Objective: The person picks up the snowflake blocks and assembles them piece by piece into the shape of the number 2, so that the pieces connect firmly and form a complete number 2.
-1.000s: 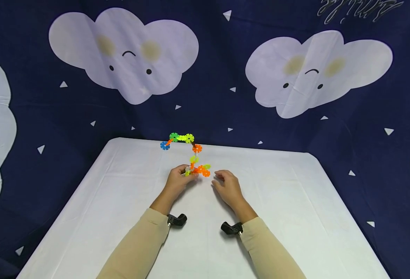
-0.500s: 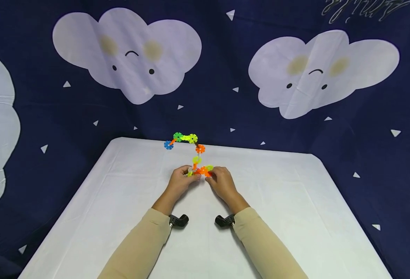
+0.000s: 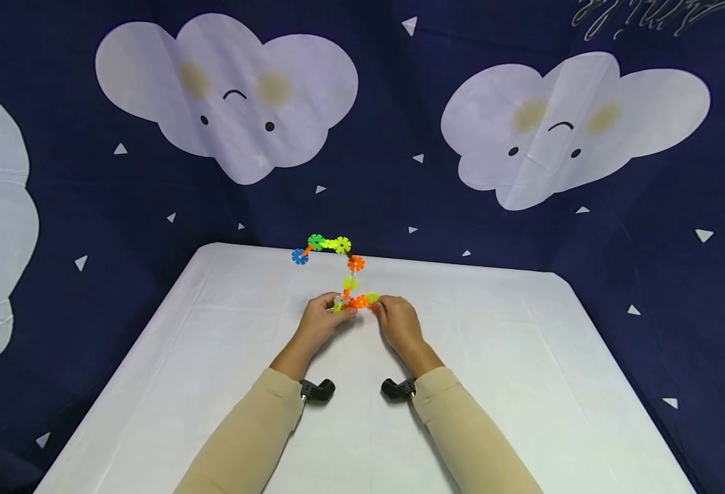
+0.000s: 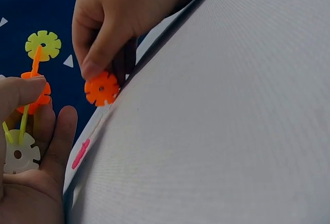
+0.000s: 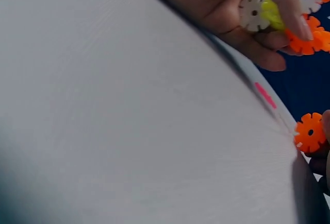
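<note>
A chain of notched plastic snowflake discs (image 3: 342,245) in blue, green, yellow, orange and white stands above the white table. My left hand (image 3: 319,319) grips its lower end; in the left wrist view the thumb presses on an orange disc (image 4: 44,100), with a white disc (image 4: 21,154) by the palm. Close on the right, my right hand (image 3: 401,322) pinches a single orange disc (image 4: 101,88) between thumb and fingers. A gap shows between that disc and the chain in both wrist views.
A thin pink piece (image 4: 81,153), seen nearly edge-on, lies on the white tablecloth (image 3: 492,384) near both hands. Behind the table's far edge hangs a dark blue curtain (image 3: 387,192) printed with clouds. A black wrist device (image 3: 319,390) sits at each sleeve cuff.
My right hand has moved left to the chain and taken hold of the orange disc at its lower right end; that disc is now apart from the chain. The left hand keeps its grip.
</note>
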{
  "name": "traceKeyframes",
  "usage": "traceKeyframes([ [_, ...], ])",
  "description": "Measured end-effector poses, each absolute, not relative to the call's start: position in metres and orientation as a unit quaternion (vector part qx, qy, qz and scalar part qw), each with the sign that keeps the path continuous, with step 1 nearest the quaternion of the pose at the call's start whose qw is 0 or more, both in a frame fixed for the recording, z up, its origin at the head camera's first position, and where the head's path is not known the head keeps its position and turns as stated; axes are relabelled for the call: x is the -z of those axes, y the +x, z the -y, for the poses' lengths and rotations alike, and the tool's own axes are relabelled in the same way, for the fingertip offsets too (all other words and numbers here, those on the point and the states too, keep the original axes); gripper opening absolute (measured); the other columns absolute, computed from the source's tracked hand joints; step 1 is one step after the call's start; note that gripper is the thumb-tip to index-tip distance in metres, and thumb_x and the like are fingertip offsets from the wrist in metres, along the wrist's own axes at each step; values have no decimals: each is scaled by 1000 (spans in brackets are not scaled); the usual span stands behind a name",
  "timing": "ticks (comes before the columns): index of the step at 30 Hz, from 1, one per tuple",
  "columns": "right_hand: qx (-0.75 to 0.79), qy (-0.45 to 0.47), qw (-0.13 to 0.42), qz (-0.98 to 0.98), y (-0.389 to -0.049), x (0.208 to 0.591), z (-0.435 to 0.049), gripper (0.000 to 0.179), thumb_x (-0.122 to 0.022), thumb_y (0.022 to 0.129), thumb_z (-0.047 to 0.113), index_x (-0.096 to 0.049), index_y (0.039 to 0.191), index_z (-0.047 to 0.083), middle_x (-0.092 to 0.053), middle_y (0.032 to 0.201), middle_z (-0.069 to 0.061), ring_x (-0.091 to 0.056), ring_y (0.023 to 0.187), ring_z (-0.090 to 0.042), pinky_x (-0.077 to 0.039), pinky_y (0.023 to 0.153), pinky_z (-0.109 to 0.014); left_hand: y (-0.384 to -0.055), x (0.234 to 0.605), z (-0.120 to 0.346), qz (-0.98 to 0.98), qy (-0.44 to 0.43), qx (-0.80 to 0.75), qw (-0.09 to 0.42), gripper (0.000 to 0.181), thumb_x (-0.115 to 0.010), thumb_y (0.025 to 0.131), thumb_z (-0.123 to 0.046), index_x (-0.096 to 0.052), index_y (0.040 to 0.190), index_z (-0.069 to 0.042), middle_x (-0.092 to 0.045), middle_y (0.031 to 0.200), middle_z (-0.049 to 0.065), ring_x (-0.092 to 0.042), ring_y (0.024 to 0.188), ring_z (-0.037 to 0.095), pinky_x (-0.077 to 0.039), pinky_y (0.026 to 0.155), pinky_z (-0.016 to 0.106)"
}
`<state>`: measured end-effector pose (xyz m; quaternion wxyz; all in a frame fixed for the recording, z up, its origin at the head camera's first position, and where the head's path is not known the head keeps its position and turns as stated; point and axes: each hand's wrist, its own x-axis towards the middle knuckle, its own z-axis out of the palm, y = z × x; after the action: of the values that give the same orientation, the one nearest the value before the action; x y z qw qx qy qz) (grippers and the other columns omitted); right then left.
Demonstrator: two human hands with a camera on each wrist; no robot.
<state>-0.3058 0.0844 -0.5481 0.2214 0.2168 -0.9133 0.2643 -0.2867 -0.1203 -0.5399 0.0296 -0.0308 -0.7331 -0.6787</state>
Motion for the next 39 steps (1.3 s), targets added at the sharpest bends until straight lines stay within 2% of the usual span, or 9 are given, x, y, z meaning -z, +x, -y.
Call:
traceKeyframes([
  [3,-312,193,240,899,-303,549,-89,9,-70,102,6,-76,102,0,-77,98,-13,-74,92,-33,-58,85,-47,-286,539,119,734,-27,678,28,28,-88,88,-12,-76,109,2,-72,109,9,-59,97,22,-54,86,30],
  [7,-382,164,253,874,-299,546,-94,10,-69,103,6,-77,102,0,-77,93,-10,-74,86,-28,-60,79,-44,-284,538,118,735,-24,677,28,26,-88,88,-11,-75,107,1,-70,100,6,-56,91,21,-51,79,29],
  [13,-486,113,231,835,-291,541,-100,10,-68,103,2,-77,105,-3,-77,89,-10,-73,75,-23,-60,71,-32,-284,538,119,732,-39,680,24,21,-86,88,-9,-74,102,1,-67,92,5,-55,85,20,-49,73,28],
  [20,-569,95,199,792,-285,534,-105,17,-71,97,-9,-77,112,-5,-77,100,-15,-75,79,-27,-60,71,-24,-285,538,119,738,-39,673,23,21,-87,88,-9,-75,103,1,-66,92,5,-54,87,21,-48,74,29],
  [23,-590,100,169,783,-283,534,-107,24,-72,95,-12,-76,118,-5,-76,104,-16,-75,85,-29,-59,73,-23,-285,538,119,733,-42,678,24,21,-86,88,-7,-75,103,2,-67,92,5,-55,86,21,-49,73,28],
  [28,-628,104,122,761,-280,533,-110,35,-77,91,-10,-72,126,-6,-76,100,-19,-75,89,-28,-59,74,-23,-284,539,119,729,-43,683,22,21,-86,88,-6,-75,103,2,-67,92,5,-55,87,21,-50,74,27],
  [34,-695,90,93,707,-279,528,-113,38,-78,89,-12,-70,126,-11,-75,98,-22,-76,87,-20,-60,79,-28,-285,539,118,737,-38,675,18,20,-87,88,-9,-75,101,0,-66,94,4,-54,91,22,-49,78,30],
  [39,-726,83,77,679,-277,524,-115,37,-77,89,-12,-69,126,-12,-74,101,-22,-75,86,-19,-61,80,-32,-286,539,120,742,-43,669,15,20,-87,87,-10,-75,100,-1,-69,97,5,-56,94,23,-50,84,35],
])
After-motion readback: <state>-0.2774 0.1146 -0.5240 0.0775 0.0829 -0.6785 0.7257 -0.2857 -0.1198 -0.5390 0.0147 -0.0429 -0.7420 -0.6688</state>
